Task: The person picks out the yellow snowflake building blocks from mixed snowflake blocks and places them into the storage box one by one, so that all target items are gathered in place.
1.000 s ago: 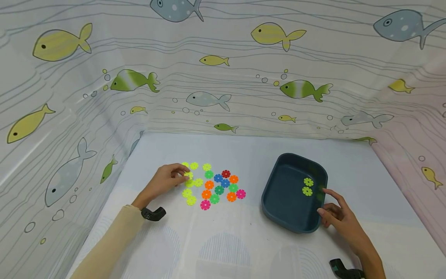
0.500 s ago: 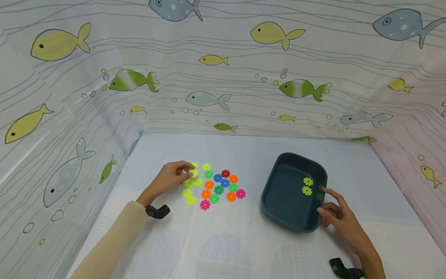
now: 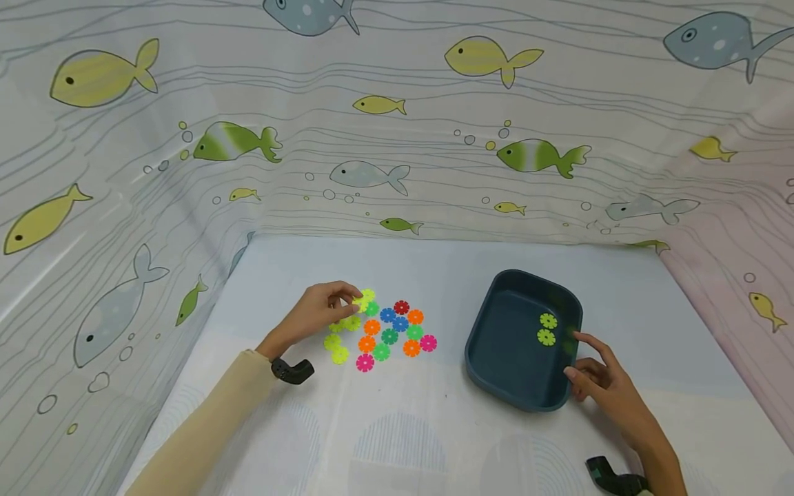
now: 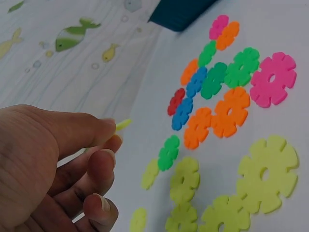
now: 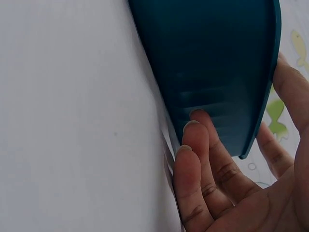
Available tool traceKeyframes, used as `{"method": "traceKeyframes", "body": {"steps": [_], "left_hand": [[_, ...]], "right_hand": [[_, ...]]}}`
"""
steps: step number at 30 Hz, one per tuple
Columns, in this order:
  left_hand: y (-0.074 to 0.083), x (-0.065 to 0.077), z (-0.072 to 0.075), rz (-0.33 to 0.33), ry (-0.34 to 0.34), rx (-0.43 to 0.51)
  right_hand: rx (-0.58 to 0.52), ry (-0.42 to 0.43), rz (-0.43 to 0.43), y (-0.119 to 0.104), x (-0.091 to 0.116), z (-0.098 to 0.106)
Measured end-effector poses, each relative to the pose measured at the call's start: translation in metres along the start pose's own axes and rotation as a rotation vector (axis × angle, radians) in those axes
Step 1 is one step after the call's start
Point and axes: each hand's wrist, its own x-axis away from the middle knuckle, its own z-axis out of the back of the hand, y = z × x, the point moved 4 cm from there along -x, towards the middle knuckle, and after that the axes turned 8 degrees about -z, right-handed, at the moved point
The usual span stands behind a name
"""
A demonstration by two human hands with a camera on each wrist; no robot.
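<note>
My left hand (image 3: pixel 319 306) pinches a yellow flower-shaped plastic disc (image 4: pixel 124 124) between thumb and index finger, its thin edge showing in the left wrist view. Below it on the table lie several more yellow discs (image 3: pixel 340 355). To their right are orange (image 3: pixel 367 344), green (image 3: pixel 389 336), blue (image 3: pixel 400 324), red (image 3: pixel 401 307) and pink discs (image 3: pixel 364 362). My right hand (image 3: pixel 611 393) holds the dark blue tray (image 3: pixel 515 351) at its right side. In the right wrist view, some fingertips (image 5: pixel 187 169) lie along the outer wall. Two yellow discs (image 3: pixel 548 321) lie inside the tray.
White patterned sheeting covers the table (image 3: pixel 434 269). A fish-printed curtain (image 3: pixel 434 158) rises behind it and on both sides. Black devices (image 3: pixel 293 370) are strapped at both wrists. Bare table lies between the loose discs and the tray.
My left hand has moved right across the yellow discs, carrying the pinched disc along. A yellow disc seen at the back left is now hidden by the hand. The right hand and tray stay put.
</note>
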Motion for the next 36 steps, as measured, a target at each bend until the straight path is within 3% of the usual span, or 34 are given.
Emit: {"method": "traceKeyframes", "body": {"steps": [11, 22, 29, 36], "left_hand": [[0.014, -0.012, -0.010, -0.058, -0.028, 0.020], [0.030, -0.022, -0.022, -0.067, -0.057, 0.052], [0.041, -0.031, -0.032, -0.131, -0.071, 0.042], [0.053, -0.038, -0.044, -0.194, -0.103, 0.067]], "right_hand": [[-0.013, -0.002, -0.002, 0.001, 0.001, 0.001], [-0.027, -0.007, 0.011, -0.003, 0.002, -0.001], [0.062, 0.025, -0.016, -0.007, 0.001, 0.001], [0.073, 0.032, -0.018, -0.003, 0.002, 0.001]]}}
